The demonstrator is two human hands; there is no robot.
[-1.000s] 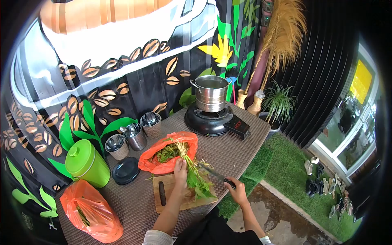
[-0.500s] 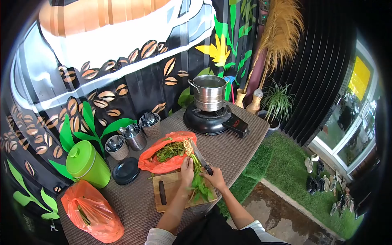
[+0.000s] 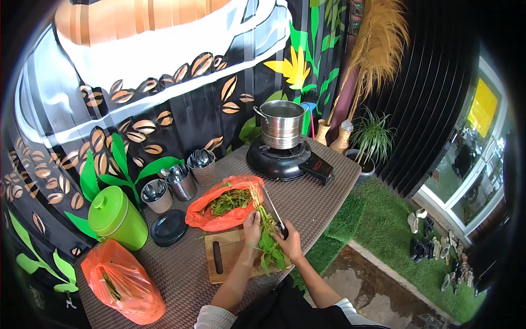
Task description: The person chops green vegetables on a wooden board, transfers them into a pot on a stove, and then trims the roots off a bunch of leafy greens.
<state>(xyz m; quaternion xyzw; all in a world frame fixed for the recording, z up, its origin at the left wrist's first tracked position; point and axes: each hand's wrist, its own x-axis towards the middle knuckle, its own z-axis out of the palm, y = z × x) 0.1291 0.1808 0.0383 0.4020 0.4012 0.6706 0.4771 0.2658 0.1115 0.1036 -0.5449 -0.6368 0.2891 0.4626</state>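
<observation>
A bunch of leafy greens point(image 3: 268, 241) with pale roots is gripped in my left hand point(image 3: 252, 228), roots pointing away from me and leaves hanging over the wooden cutting board point(image 3: 230, 249). My right hand point(image 3: 290, 241) is wrapped round the black handle of a knife point(image 3: 272, 204), its blade pointing up and away, right beside the stems. Just beyond my left hand lies an opened orange plastic bag point(image 3: 205, 222) with cut greens point(image 3: 230, 202) in it. The roots overlap the bag's right edge in this view.
A steel pot point(image 3: 282, 131) stands on a black portable stove point(image 3: 274, 163) at the back. Cutlery cups point(image 3: 181, 183), a black lid point(image 3: 169, 227), a green canister point(image 3: 123, 222) and a tied orange bag point(image 3: 134, 290) occupy the left side of the woven-look table point(image 3: 183, 274).
The knife has tilted slightly and its blade stands farther from the roots. The leaf ends have shifted on the board; both hands keep their hold.
</observation>
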